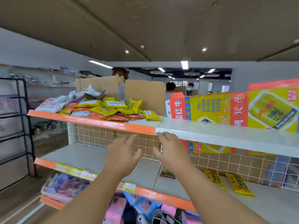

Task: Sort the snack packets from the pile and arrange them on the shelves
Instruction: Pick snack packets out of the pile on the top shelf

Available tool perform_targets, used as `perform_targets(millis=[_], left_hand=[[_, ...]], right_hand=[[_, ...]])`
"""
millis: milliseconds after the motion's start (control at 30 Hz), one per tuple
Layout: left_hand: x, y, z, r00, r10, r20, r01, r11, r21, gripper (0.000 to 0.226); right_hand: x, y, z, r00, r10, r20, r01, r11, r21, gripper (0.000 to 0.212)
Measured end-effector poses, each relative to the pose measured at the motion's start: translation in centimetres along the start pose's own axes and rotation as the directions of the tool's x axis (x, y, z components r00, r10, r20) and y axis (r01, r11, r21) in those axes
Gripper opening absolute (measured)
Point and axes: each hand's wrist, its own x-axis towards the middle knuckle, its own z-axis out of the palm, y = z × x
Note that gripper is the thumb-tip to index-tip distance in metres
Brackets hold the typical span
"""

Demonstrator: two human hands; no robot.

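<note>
The pile of snack packets (pixel 103 109) lay heaped on the left part of the top shelf (pixel 145 122), reaching its orange front edge; two yellow packets (pixel 213 179) lay flat toward the back of the middle shelf (pixel 80 156); your left hand (pixel 123 152) and right hand (pixel 169 151) hung side by side just below the top shelf's front edge, fingers spread loose, grasping nothing; a flattened Red Bull carton (pixel 242 109) stood along the top shelf's right part.
</note>
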Motion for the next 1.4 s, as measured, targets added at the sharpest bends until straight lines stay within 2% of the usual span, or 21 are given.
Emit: perform_targets(millis=[167, 333, 833, 1033, 1400], left_hand=[[2.8, -0.5, -5.6, 0.996, -0.019, -0.089, 0.022, 0.999, 0.029, 0.073], [6.1, -0.6, -7.0, 0.988, -0.030, -0.149, 0.034, 0.999, 0.020, 0.073], [16.5, 1.4, 0.6, 0.990, -0.101, -0.097, 0.114, 0.984, 0.141, 0.072], [20.1, 1.5, 2.9, 0.975, -0.193, -0.113, 0.204, 0.974, 0.097, 0.063], [26.5, -1.3, 7.6, 0.986, -0.156, -0.052, 0.158, 0.987, 0.039, 0.061]], right_hand=[[3.4, -2.1, -4.2, 0.993, -0.046, -0.111, 0.049, 0.999, 0.024, 0.052], [6.4, -1.0, -5.5, 0.990, -0.067, -0.122, 0.073, 0.996, 0.045, 0.052], [17.2, 9.6, -1.3, 0.991, -0.040, -0.125, 0.052, 0.994, 0.099, 0.042], [20.9, 13.0, -0.1, 0.992, -0.039, -0.118, 0.056, 0.988, 0.145, 0.041], [27.2, 13.2, 3.0, 0.999, -0.031, -0.027, 0.033, 0.995, 0.093, 0.033]])
